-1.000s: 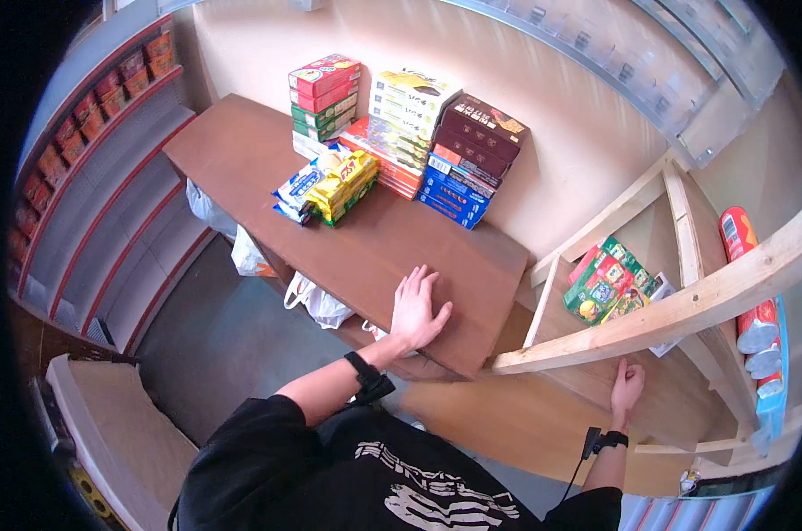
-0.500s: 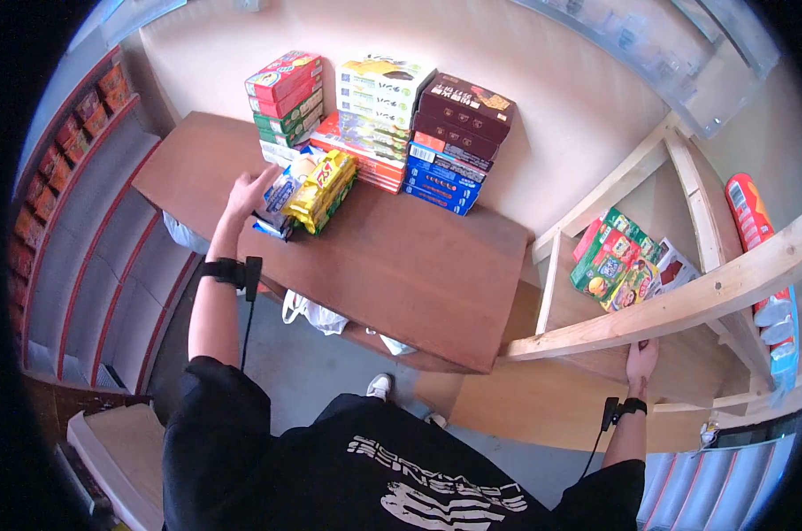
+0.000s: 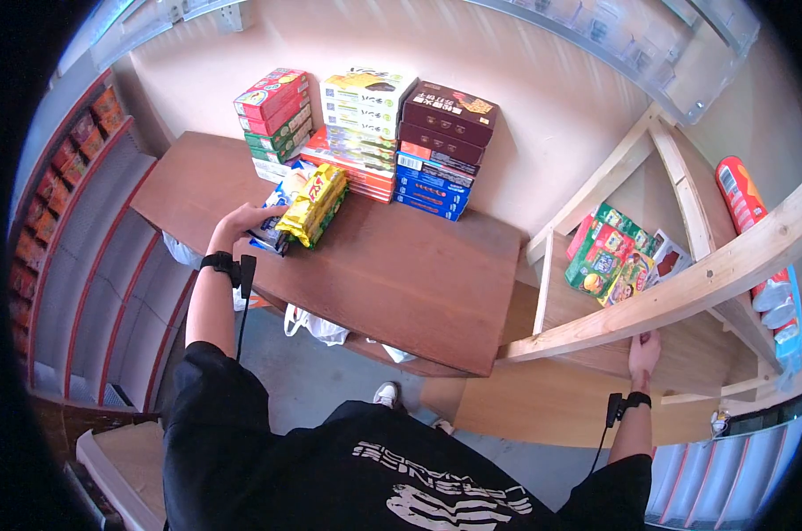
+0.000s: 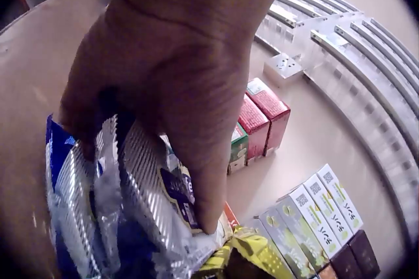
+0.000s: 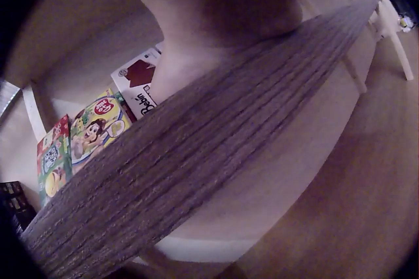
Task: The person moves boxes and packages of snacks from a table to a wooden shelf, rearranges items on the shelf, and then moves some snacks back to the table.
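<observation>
My left hand (image 3: 237,221) is at the blue-and-silver snack packs (image 3: 270,232) on the brown table. In the left wrist view, its thumb and fingers straddle the crinkled ends of these packs (image 4: 127,194) and grip them from above. Right against them lies a yellow snack pack (image 3: 317,205). My right hand (image 3: 644,356) rests at the front edge of the wooden shelf. In the right wrist view it reaches over the wood-grain board (image 5: 177,174), which hides its fingers.
Behind the packs stand stacks of red and green boxes (image 3: 275,111), white boxes (image 3: 361,106) and dark brown boxes (image 3: 447,115) over blue ones. Several flat packages (image 3: 606,257) lie on the wooden shelf, behind a slanting beam (image 3: 631,323). Red-edged shelving (image 3: 91,257) stands left.
My left hand has moved from the table's front right over to the blue packs at left and now grips them. The right hand has shifted slightly to the shelf edge. The view has turned.
</observation>
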A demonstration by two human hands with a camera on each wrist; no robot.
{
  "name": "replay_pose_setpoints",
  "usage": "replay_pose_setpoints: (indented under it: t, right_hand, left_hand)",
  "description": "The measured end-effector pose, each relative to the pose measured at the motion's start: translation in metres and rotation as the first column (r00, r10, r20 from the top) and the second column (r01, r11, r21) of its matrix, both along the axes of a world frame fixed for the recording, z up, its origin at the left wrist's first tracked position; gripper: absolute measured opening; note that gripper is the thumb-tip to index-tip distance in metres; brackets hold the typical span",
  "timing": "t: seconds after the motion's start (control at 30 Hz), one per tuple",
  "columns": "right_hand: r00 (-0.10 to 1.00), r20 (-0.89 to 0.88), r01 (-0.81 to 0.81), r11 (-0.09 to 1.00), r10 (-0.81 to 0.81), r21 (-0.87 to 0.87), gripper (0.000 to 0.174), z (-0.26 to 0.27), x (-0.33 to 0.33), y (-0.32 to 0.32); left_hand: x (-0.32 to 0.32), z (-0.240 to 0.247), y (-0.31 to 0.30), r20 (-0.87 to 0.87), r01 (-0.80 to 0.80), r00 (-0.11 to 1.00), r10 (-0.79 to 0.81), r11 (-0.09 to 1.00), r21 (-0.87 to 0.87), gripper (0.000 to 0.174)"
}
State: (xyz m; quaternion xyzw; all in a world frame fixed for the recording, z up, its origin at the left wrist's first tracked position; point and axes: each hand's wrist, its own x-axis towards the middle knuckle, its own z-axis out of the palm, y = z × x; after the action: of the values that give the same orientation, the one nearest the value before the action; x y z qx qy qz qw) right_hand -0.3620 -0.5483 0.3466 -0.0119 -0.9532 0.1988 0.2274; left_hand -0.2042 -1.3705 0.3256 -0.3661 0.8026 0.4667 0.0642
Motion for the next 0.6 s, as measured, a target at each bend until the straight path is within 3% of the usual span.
replay_pose_setpoints:
  t: [0.2,0.43,0.5,0.6]
  right_hand:
    - [0.999,-0.029,-0.041,0.999,0.041,0.014,0.021,-0.001,-0.001,0.002]
    - [0.999,-0.027,-0.034,0.999,0.033,-0.016,0.027,-0.003,-0.003,0.002]
    - [0.999,-0.028,-0.039,0.999,0.038,-0.018,0.028,-0.007,-0.005,0.007]
    - [0.999,-0.026,-0.039,0.999,0.039,-0.007,0.029,-0.004,-0.003,0.005]
  left_hand:
    - [0.012,0.011,0.013,-0.061,-0.001,0.998,0.0,1.0,-0.008,0.076]
    - [0.019,0.005,0.008,-0.019,-0.053,0.998,0.052,0.998,-0.045,0.078]
    - [0.014,0.008,0.005,0.085,0.045,0.996,-0.037,0.994,-0.101,0.076]
    - [0.013,0.035,0.026,0.182,0.034,0.983,-0.007,0.988,-0.147,0.073]
